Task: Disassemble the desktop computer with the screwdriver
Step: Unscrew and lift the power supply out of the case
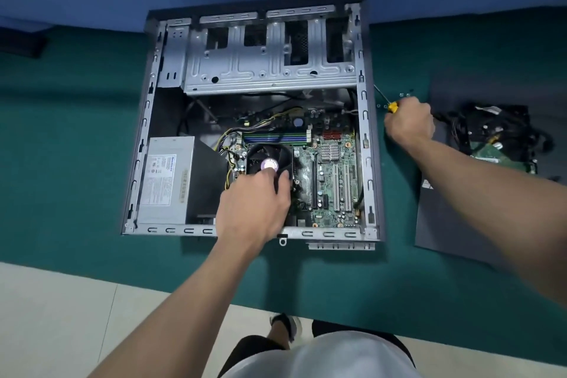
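An open desktop computer case (144, 120) lies on its side on a green mat. Inside are the green motherboard (333, 181), a black CPU fan (267, 156) and a grey power supply (167, 175). My left hand (254, 205) rests on the CPU fan, fingers spread over its near edge. My right hand (409, 123) is outside the case's right wall, closed around a yellow-handled screwdriver (392, 106) whose thin shaft points up and left. A few small screws (405, 95) lie on the mat just beyond that hand.
A dark side panel (441, 224) lies on the mat at right, with removed parts and a tangle of black cables (503, 135) on it. The metal drive cage (270, 61) fills the case's far half. The mat's near edge meets pale floor tiles (61, 316).
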`<state>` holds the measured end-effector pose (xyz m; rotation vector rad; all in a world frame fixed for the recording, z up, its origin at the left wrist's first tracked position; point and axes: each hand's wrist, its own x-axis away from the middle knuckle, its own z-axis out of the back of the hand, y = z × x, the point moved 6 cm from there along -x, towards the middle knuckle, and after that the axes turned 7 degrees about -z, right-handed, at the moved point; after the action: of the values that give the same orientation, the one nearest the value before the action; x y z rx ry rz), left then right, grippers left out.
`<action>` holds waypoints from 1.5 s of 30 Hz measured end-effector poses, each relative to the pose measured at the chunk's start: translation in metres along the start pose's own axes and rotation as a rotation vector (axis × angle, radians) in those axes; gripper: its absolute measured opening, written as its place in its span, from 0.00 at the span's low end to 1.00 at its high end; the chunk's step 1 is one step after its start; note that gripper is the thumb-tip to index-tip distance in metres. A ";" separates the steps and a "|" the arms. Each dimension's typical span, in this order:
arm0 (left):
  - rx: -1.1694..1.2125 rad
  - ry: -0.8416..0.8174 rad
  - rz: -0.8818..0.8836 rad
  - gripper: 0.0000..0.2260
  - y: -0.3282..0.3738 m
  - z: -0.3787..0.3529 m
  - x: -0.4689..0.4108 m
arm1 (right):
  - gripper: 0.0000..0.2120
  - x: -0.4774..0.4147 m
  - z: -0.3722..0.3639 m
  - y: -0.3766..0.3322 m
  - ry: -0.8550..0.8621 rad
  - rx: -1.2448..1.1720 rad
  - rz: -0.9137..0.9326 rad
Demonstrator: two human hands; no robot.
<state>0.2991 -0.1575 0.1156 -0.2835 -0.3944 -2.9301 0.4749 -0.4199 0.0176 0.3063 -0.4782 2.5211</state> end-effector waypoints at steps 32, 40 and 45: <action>-0.176 0.249 -0.546 0.21 -0.045 0.036 0.040 | 0.09 0.245 0.087 -0.037 0.291 -0.277 0.568; -0.382 0.126 -0.685 0.35 -0.166 0.048 0.056 | 0.28 0.365 -0.008 -0.116 0.050 0.026 0.816; -0.331 -0.028 -0.733 0.34 -0.175 0.036 0.053 | 0.41 0.378 -0.037 -0.117 0.195 0.450 0.848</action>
<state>0.2201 0.0116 0.1180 -0.2628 0.0064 -3.7181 0.2242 -0.1339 0.1335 -0.0005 0.0866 3.4363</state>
